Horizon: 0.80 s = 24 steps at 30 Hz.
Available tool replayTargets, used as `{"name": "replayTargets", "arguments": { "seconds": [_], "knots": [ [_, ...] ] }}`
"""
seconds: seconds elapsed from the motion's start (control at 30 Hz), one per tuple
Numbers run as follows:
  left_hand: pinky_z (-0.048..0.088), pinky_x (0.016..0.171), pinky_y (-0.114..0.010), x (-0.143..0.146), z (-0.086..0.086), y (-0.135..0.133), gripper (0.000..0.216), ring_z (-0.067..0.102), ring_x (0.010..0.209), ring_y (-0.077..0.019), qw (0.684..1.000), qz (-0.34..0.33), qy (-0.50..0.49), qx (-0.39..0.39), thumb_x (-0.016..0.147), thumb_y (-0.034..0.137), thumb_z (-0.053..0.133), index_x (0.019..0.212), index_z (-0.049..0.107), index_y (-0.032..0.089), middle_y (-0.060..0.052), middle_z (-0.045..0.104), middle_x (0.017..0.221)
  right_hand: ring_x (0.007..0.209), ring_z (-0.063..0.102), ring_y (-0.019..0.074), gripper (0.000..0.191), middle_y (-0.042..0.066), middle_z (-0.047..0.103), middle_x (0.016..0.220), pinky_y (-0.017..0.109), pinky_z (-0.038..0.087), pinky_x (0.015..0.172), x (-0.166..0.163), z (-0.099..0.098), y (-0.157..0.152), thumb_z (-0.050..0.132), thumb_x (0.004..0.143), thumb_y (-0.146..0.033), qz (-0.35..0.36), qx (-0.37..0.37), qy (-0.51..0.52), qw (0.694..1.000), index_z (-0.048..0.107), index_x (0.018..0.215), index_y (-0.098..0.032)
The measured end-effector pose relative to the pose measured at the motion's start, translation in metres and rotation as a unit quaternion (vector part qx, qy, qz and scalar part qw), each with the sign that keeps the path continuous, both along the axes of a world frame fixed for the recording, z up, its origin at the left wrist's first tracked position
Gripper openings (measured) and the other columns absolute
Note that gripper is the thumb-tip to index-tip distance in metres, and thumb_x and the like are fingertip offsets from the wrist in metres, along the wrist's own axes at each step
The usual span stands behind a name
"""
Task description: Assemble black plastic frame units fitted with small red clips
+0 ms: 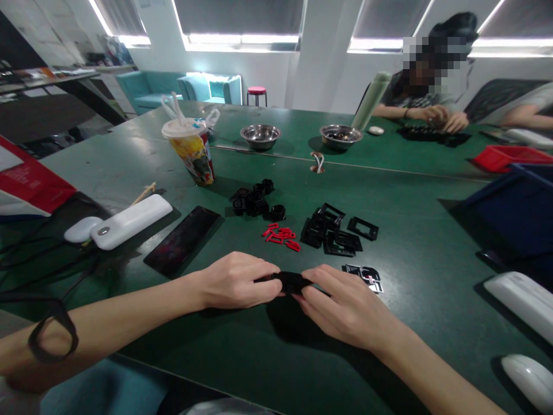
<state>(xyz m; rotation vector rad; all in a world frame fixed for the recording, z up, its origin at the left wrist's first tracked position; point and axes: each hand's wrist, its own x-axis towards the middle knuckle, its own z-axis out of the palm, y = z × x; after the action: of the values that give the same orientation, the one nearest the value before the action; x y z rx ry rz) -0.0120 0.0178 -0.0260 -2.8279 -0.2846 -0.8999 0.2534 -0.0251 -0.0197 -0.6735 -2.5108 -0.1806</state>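
Note:
My left hand and my right hand meet over the green table, both pinched on one small black plastic part held between their fingertips. Just beyond lie several small red clips, a heap of flat black frames and a cluster of chunky black parts. A finished-looking black and white piece lies right of my right hand.
A dark phone, a white case and a printed drink cup sit at left. Two steel bowls stand farther back. Another person works at the far right, near a red tray and a blue bin.

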Motion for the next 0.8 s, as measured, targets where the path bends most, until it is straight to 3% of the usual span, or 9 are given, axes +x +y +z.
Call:
{"name": "replayTargets", "arguments": {
  "seconds": [0.5, 0.8],
  "knots": [
    [0.057, 0.065, -0.025, 0.0001, -0.0004, 0.0003, 0.023, 0.073, 0.073, -0.0158, 0.999, -0.004, -0.005, -0.039, 0.106, 0.019, 0.059, 0.085, 0.067, 0.016, -0.008, 0.079, 0.093, 0.076, 0.058, 0.0182, 0.026, 0.010, 0.070, 0.092, 0.031, 0.046, 0.063, 0.0006, -0.0020, -0.0018, 0.058, 0.105, -0.012, -0.010, -0.018, 0.008, 1.000, 0.064, 0.080, -0.017],
    [0.055, 0.063, -0.026, -0.0010, -0.0021, 0.0003, 0.019, 0.069, 0.067, -0.0142, 0.999, -0.017, -0.013, -0.028, 0.104, 0.020, 0.062, 0.085, 0.066, 0.017, -0.006, 0.077, 0.092, 0.073, 0.054, 0.0171, 0.028, 0.007, 0.068, 0.088, 0.031, 0.044, 0.061, -0.0005, -0.0026, -0.0032, 0.057, 0.105, -0.012, -0.004, -0.035, 0.009, 0.999, 0.063, 0.079, -0.018]
  ]
}}
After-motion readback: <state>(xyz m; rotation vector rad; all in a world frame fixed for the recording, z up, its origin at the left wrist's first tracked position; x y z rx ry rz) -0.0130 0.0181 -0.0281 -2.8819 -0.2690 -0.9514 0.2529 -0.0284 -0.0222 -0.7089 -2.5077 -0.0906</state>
